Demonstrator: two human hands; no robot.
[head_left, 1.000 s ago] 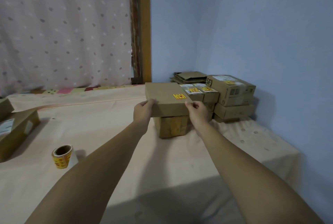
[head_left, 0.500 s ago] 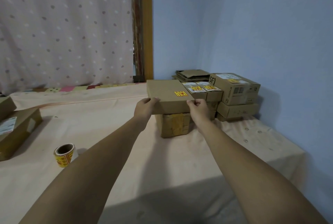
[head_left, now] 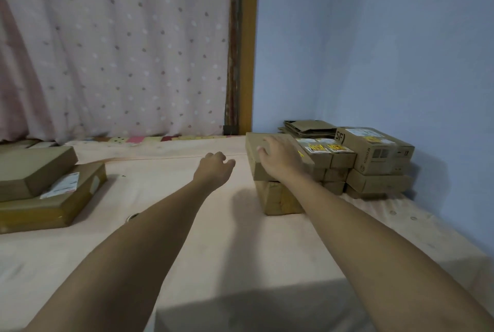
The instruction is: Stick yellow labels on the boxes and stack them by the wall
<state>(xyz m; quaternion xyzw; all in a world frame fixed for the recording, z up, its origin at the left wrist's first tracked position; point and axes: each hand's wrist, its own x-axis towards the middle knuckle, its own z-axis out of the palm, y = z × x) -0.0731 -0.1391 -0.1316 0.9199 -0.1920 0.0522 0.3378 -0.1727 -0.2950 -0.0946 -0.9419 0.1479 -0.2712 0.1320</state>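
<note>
Cardboard box (head_left: 254, 144) under flat right hand (head_left: 278, 156), yellow label (head_left: 300, 154) mostly hidden, left hand (head_left: 213, 168) loosely curled, empty.

— Where could a hand pass?
— Down the wide middle of the bed (head_left: 227, 251), from near to the far curtain (head_left: 120, 51).
— What blocks it?
— The stacked boxes (head_left: 374, 155) far right against the wall (head_left: 401, 64), and the loose boxes (head_left: 48, 198) at left.

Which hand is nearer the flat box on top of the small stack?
Right. The right hand lies on top of the flat box. The left hand hangs loosely curled over the sheet to the box's left, not touching it.
</note>
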